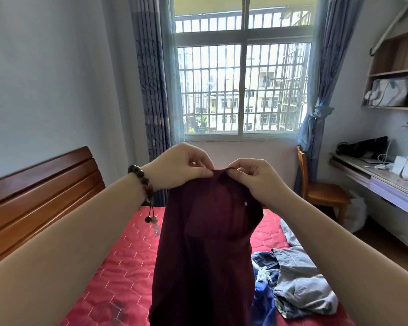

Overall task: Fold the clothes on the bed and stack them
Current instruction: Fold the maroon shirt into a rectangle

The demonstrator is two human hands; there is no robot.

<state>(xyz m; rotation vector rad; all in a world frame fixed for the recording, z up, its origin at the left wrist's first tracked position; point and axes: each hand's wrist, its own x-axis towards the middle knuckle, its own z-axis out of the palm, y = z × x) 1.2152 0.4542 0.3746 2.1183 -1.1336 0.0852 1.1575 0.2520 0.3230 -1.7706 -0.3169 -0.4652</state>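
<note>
A: Both arms are up, and a dark maroon garment point(205, 250) hangs between them over the bed point(118, 274), lifted clear of the red quilted cover.

B: Look at the grip. The left hand point(178, 167) pinches the top edge between thumb and curled fingers, a beaded bracelet point(143, 182) on that wrist with its tassel dangling.

A: And the right hand point(253, 178) pinches the same top edge just beside it, fingertips almost meeting the left's. The cloth drops in one long fall to the bottom of the view.

B: To the right on the bed lies a loose heap: a light grey-blue garment point(299, 285) crumpled on top, a blue garment point(264, 300) partly under it.

A: Behind, a wooden headboard point(33, 201) on the left, a barred window point(243, 88) with blue curtains, a wooden chair point(320, 194) and a desk point(375, 182) on the right.
</note>
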